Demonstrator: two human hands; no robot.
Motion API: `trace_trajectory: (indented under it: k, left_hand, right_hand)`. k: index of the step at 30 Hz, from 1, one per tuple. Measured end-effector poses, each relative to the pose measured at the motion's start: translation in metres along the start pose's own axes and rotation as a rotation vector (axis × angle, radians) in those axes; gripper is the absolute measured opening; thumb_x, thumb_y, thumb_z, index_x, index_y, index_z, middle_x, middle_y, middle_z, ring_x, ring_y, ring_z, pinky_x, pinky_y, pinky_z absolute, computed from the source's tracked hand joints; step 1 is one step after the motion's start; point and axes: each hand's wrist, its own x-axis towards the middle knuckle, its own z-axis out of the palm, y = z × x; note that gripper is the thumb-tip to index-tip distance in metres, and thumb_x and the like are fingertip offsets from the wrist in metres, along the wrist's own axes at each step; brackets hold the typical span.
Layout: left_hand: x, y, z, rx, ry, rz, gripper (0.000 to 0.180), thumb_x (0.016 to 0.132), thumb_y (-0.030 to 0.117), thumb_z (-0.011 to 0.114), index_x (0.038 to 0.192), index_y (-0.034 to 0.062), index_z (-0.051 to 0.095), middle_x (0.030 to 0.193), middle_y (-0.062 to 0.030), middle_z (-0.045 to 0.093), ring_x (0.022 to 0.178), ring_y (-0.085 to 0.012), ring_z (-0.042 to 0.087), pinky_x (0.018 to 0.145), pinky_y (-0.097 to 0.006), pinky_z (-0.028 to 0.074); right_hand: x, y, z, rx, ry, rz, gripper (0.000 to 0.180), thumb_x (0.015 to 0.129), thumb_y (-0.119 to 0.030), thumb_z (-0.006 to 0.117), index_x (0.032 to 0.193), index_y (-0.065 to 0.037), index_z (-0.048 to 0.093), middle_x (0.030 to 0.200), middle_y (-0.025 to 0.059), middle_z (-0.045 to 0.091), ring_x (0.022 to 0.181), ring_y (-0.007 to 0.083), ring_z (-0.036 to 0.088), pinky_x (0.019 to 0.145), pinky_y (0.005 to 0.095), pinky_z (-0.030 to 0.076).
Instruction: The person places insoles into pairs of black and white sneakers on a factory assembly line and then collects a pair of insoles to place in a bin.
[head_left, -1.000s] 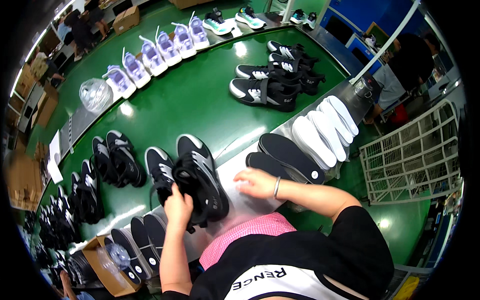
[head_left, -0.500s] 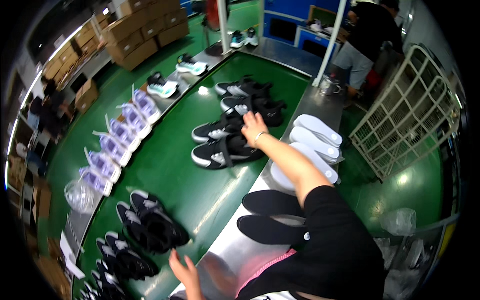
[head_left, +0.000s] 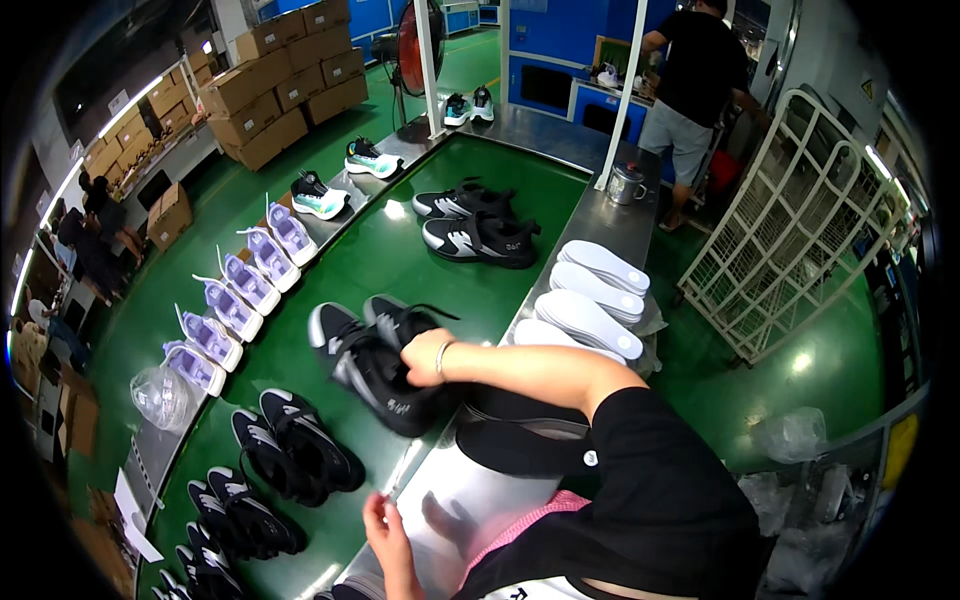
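My right hand (head_left: pixel 424 358) reaches across and is closed on a pair of black sneakers (head_left: pixel 382 392) with grey toes, gripping them around their openings. The pair is tilted over the green belt (head_left: pixel 470 300), toes pointing away from me. My left hand (head_left: pixel 392 545) is by the near edge of the belt, loosely curled, its fingers slightly apart and nothing visible in it. Beneath my right forearm lie black insoles (head_left: pixel 510 448), partly covered by the arm. Another black pair (head_left: pixel 478 240) stands farther up the belt. Several more black sneakers (head_left: pixel 290 445) line its left part.
White insoles (head_left: pixel 590 300) lie in stacks on the metal ledge at right, with a metal mug (head_left: pixel 627 184) beyond. Lilac shoes (head_left: pixel 235 295) line the far ledge beside a clear plastic bag (head_left: pixel 163 398). A wire cage cart (head_left: pixel 790 235) stands right; a person (head_left: pixel 700 80) works behind.
My right hand has taken hold of the nearer black pair and brought it left and toward me, turning it. My left hand's fingers have drawn closer together. The view has shifted slightly.
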Motion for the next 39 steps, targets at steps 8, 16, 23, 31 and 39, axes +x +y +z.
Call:
trace_trajectory:
  k: [8, 16, 23, 31, 39]
  left_hand:
    - [-0.075, 0.009, 0.02, -0.238, 0.122, 0.017, 0.093, 0.073, 0.017, 0.067, 0.137, 0.0088, 0.0, 0.137, -0.011, 0.019, 0.124, -0.0237, 0.025, 0.101, -0.035, 0.024]
    - [-0.1, -0.067, -0.004, -0.259, 0.028, -0.133, 0.078, 0.071, 0.011, 0.062, 0.131, -0.0019, 0.014, 0.123, -0.0165, 0.034, 0.112, -0.0256, 0.04, 0.093, -0.033, 0.035]
    - [-0.092, -0.028, -0.024, 0.739, 0.189, 0.398, 0.071, 0.061, 0.013, 0.072, 0.12, 0.0012, 0.037, 0.118, -0.024, 0.039, 0.111, -0.0387, 0.038, 0.095, -0.043, 0.029]
    - [-0.049, -0.013, -0.044, 0.779, -0.014, 0.682, 0.024, 0.073, 0.02, 0.063, 0.089, 0.0043, 0.057, 0.085, -0.0111, 0.059, 0.08, -0.0279, 0.056, 0.07, -0.036, 0.045]
    - [-0.01, -0.01, -0.051, 0.33, 0.029, 0.122, 0.028, 0.078, 0.027, 0.062, 0.085, 0.0002, 0.064, 0.07, -0.0115, 0.064, 0.062, -0.0155, 0.059, 0.059, -0.028, 0.045]
  right_hand:
    - [-0.141, -0.127, 0.073, -0.061, 0.084, -0.365, 0.022, 0.066, -0.024, 0.06, 0.075, -0.006, 0.067, 0.079, 0.013, 0.064, 0.079, 0.0267, 0.06, 0.066, 0.0348, 0.046]
    - [-0.164, -0.136, 0.144, -0.142, -0.126, -0.469, 0.02, 0.071, -0.027, 0.052, 0.069, -0.015, 0.067, 0.071, 0.0073, 0.065, 0.064, 0.0271, 0.062, 0.061, 0.0387, 0.049]
    - [-0.183, -0.043, 0.14, 0.136, 0.547, -0.153, 0.022, 0.07, -0.023, 0.062, 0.085, -0.007, 0.06, 0.085, 0.0125, 0.059, 0.084, 0.0307, 0.055, 0.071, 0.0403, 0.045]
    - [-0.191, 0.002, 0.167, 0.017, 0.157, 0.199, 0.05, 0.058, -0.036, 0.074, 0.095, -0.009, 0.054, 0.111, 0.0159, 0.049, 0.104, 0.0321, 0.048, 0.084, 0.0453, 0.038]
    - [-0.214, -0.069, 0.073, 0.454, 0.463, -0.348, 0.014, 0.067, -0.013, 0.064, 0.067, -0.002, 0.056, 0.093, 0.0171, 0.053, 0.081, 0.0305, 0.055, 0.069, 0.0349, 0.046]
